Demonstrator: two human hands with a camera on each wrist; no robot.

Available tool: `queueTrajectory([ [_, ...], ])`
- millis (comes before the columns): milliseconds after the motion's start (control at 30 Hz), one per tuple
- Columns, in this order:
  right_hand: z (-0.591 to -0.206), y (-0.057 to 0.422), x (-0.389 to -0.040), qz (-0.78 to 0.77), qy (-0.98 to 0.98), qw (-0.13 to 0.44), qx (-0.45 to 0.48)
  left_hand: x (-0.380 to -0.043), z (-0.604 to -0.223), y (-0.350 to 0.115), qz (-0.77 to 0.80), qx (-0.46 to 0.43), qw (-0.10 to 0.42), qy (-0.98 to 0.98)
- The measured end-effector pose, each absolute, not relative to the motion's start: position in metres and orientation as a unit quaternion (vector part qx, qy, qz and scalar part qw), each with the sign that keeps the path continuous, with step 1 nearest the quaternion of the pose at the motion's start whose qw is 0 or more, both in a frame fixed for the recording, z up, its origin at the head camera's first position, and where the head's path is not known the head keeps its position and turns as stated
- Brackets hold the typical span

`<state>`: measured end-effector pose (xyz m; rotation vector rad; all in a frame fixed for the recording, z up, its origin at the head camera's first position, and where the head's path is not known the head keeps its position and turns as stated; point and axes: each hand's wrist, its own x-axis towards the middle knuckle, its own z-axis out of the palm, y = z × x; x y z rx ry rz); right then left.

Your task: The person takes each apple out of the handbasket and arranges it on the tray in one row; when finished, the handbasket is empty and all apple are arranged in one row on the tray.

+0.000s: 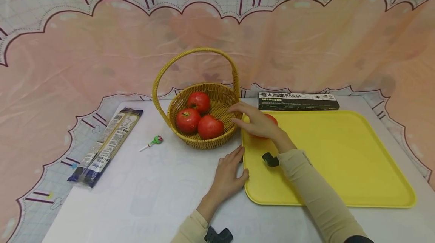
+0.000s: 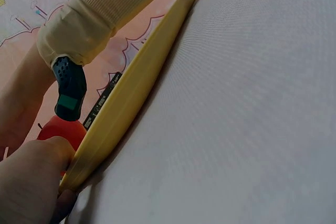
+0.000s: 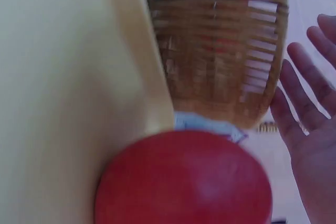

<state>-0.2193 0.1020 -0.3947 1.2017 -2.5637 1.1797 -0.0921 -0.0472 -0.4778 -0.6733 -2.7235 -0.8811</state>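
Note:
My left hand [image 1: 228, 175] rests at the left edge of the yellow tray [image 1: 333, 152], fingers extended along it and thumb at the rim; the left wrist view shows the thumb by the tray's side. My right hand [image 1: 258, 122] reaches over the tray's left end, fingertips at the right rim of a wicker basket [image 1: 204, 144]. Nothing shows in its grasp, and its fingers are spread in the right wrist view. Below that hand an apple [image 3: 184, 182] sits on the tray, partly hidden in the head view. Three red apples [image 1: 210, 127] lie in the basket.
A black pasta box [image 1: 299, 101] lies behind the tray. Left of the basket are a green-wrapped lollipop [image 1: 157, 140] and a long packet [image 1: 107, 146] with dark blue ends. The basket's tall handle [image 1: 197, 50] arches above it. A patterned cloth hangs behind the table.

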Motion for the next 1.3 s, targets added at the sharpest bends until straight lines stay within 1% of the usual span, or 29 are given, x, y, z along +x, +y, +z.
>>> queueTrajectory([
  [133,-0.394,0.094,-0.222,0.391,-0.824,0.009,0.409,-0.092,-0.478,-0.047,-0.298,-0.227,0.099,-0.922],
  [600,-0.391,0.077,-0.239,0.376,-0.818,-0.036,0.434,-0.09,-0.476,-0.043,-0.305,-0.23,0.092,-0.92],
  [767,-0.387,0.069,-0.243,0.353,-0.829,-0.07,0.428,-0.091,-0.475,-0.044,-0.301,-0.228,0.088,-0.922],
  [1000,-0.382,0.05,-0.252,0.316,-0.836,-0.114,0.433,-0.093,-0.476,-0.049,-0.306,-0.224,0.102,-0.92],
  [1300,-0.386,0.045,-0.254,0.315,-0.836,-0.149,0.423,-0.092,-0.477,-0.047,-0.307,-0.228,0.104,-0.918],
])
